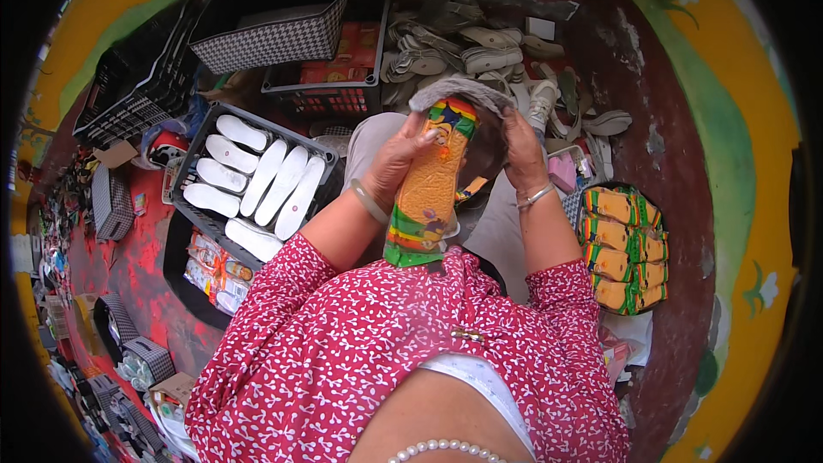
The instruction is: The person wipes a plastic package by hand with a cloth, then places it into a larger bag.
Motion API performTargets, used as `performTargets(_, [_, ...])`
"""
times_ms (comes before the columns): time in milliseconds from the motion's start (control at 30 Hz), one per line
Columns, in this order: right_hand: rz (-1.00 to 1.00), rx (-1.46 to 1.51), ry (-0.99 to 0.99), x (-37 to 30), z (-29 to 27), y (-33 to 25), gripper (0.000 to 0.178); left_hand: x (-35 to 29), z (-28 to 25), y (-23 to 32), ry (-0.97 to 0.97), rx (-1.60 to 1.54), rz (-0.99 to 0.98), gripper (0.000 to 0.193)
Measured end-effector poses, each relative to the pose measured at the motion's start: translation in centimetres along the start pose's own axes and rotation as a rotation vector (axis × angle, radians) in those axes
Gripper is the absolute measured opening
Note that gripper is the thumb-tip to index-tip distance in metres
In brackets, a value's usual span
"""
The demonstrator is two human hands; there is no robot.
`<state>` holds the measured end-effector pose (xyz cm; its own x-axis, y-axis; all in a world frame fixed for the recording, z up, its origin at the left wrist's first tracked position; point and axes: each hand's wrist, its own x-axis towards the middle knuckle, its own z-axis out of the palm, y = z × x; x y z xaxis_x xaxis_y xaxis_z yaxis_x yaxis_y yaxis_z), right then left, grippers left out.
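My left hand (396, 159) is closed on a flat packet of insoles (426, 184), its thumb pressed on the front. The packet is clear with green, yellow and red printed ends, and a tan insole shows through. It stands tilted above my lap. My right hand (524, 154) grips the side of a grey fuzzy piece (463, 91), soft like cloth, which arches behind the packet's top. Its full shape is hidden. A small orange and dark tag (471, 189) hangs beside the packet.
A dark crate of white insoles (252, 178) stands at the left. Similar insole packets (624, 249) are stacked at the right. Ahead lie many worn pale shoes (493, 50). A houndstooth bin (273, 39) and a black crate (321, 99) stand at the back left.
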<state>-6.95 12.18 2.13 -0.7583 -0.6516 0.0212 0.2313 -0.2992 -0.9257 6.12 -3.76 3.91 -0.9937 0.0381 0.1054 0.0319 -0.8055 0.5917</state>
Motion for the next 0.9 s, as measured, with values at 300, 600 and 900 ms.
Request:
performTargets(300, [-0.195,0.567,0.156,-1.4,-3.9,-3.4,0.045,-0.1,-1.0,1.3,0.051,-0.004,0.067,0.055])
performTargets(600, [-0.002,0.551,-0.191,-2.5,1.7,-2.2,0.065,0.1,-0.6,1.6,0.033,0.112,0.068,0.053])
performTargets(900, [0.007,0.206,-0.176,-2.1,4.6,-2.7,0.058,-0.3,-1.9,1.3,-0.155,0.377,-0.011,0.050])
